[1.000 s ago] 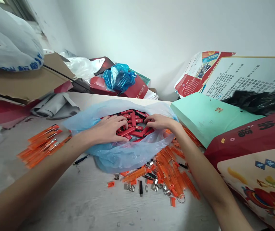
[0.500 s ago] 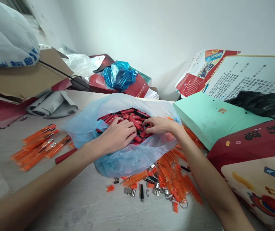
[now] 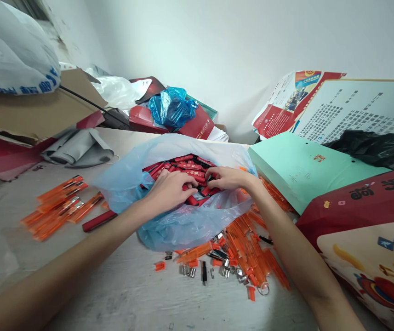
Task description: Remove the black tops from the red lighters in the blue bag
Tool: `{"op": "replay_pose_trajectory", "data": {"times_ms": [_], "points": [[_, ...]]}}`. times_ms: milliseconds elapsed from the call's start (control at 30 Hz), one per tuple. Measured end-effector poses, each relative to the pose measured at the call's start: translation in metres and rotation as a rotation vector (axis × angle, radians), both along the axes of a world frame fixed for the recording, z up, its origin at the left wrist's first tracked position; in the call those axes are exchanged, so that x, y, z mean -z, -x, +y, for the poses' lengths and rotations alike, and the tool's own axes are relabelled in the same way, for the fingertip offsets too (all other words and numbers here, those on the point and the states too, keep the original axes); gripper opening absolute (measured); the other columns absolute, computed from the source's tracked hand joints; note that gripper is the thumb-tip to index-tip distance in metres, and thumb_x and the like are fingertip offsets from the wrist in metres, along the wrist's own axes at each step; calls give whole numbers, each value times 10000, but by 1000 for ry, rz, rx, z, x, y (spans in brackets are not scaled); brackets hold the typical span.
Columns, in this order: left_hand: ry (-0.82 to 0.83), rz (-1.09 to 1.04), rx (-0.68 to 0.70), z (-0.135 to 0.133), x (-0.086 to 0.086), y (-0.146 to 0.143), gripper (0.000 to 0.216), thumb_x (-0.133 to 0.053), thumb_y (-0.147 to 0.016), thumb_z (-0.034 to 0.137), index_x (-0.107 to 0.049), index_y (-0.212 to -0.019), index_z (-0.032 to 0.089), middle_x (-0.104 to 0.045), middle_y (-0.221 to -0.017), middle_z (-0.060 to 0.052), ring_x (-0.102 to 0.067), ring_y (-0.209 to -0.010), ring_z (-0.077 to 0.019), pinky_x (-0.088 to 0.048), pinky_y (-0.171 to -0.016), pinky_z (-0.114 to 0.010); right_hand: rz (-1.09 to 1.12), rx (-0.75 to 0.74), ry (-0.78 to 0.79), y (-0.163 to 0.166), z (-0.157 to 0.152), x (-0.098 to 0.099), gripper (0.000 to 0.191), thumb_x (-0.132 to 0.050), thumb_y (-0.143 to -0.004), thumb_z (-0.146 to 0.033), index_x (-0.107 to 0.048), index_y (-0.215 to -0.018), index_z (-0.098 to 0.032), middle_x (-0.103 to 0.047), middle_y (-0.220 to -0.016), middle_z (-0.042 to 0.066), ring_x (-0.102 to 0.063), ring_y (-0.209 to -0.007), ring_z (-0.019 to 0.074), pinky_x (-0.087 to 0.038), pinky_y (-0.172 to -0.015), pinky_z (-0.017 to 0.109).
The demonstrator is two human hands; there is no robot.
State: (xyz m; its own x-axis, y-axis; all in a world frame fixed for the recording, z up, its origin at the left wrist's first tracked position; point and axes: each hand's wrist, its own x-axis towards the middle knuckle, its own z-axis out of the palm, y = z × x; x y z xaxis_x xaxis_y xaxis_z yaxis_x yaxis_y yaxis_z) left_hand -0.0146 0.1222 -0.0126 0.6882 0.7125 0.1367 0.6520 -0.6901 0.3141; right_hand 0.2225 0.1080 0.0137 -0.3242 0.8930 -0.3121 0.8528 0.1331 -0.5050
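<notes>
A pale blue plastic bag (image 3: 169,225) lies open on the table, full of small red sticks (image 3: 183,166). Both my hands are inside its mouth. My left hand (image 3: 169,189) is curled over the red sticks at the near left of the pile. My right hand (image 3: 227,177) is curled on the sticks at the right, its fingertips close to those of the left. What exactly each hand grips is hidden by the fingers. One loose red stick (image 3: 99,220) lies on the table left of the bag.
Orange sticks (image 3: 57,207) lie grouped at the left; more orange pieces and small metal clips (image 3: 231,259) are scattered before the bag. A mint-green box (image 3: 296,168), a red printed box (image 3: 365,220), cardboard (image 3: 34,112) and bags crowd the edges.
My left hand has drawn back a little toward the bag's near edge over the red sticks. The right hand has barely moved. The view has shifted slightly.
</notes>
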Motion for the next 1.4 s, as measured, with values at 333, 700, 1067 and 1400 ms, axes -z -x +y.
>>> {"op": "replay_pose_trajectory", "data": {"times_ms": [333,700,1067,1400], "points": [[26,-99,19,-4,9,-4,176,-661,-950,366,-730,-929,206,-755,-1081,-93,-699,-1034,-333,-393,-960,-492,86,43,-56,4,-17,-21,366,-665,-930,-425,-721,-1227,-217,-733,-884,21,-636,-745,189,-451,-680,306],[244,-561,40,-35,-22,18,243,-684,-947,435,-716,-916,196,-791,-964,-70,-719,-832,-230,-587,-785,-374,509,245,-445,32,-97,6,295,-656,-1009,-490,-728,-1127,-229,-763,-1102,64,-688,-961,228,-536,-807,342],[413,-783,-154,-73,-17,58,258,-837,-826,427,-715,-772,206,-757,-816,-30,-721,-770,-204,-644,-682,-312,526,187,-428,69,-136,28,376,-416,-1139,-442,-599,-1440,-312,-669,-1328,89,-631,-1272,265,-504,-1111,482],[288,-675,-38,-99,-23,61,209,-673,-996,328,-828,-1135,331,-798,-999,-30,-720,-840,-206,-609,-701,-320,676,150,-459,85,-153,24,246,-446,-1131,-334,-572,-1342,-339,-603,-1252,70,-608,-1202,240,-542,-1060,449]]}}
